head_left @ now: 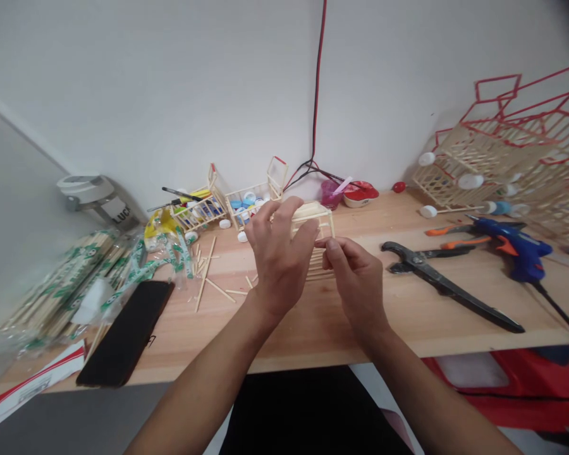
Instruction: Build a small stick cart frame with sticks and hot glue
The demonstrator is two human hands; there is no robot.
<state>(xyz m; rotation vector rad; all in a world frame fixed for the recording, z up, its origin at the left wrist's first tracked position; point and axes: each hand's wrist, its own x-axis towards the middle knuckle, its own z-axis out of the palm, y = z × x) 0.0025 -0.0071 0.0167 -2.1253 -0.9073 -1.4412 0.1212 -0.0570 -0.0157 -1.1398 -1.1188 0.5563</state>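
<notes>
A small basket of pale wooden sticks (318,272) is held just above the table's middle, partly hidden behind both hands. My right hand (358,268) pinches thumb and forefinger together at its near right edge. Over the basket's left side arches my left hand (282,256), fingers spread apart and thumb close to the sticks; whether it touches them I cannot tell. Loose cut sticks (206,278) lie on the wood left of my hands. Behind them stand two little stick carts, one with blue and white bottle caps (249,199), the other with pens and yellow items (199,208).
On the right lie black-handled cutters (450,291), orange-handled pliers (459,241) and a blue glue gun (516,246) with its cord. Larger red-trimmed stick carts (502,145) stack behind. Left are a phone (126,332), packaged chopsticks (61,291) and a lidded jar (97,202).
</notes>
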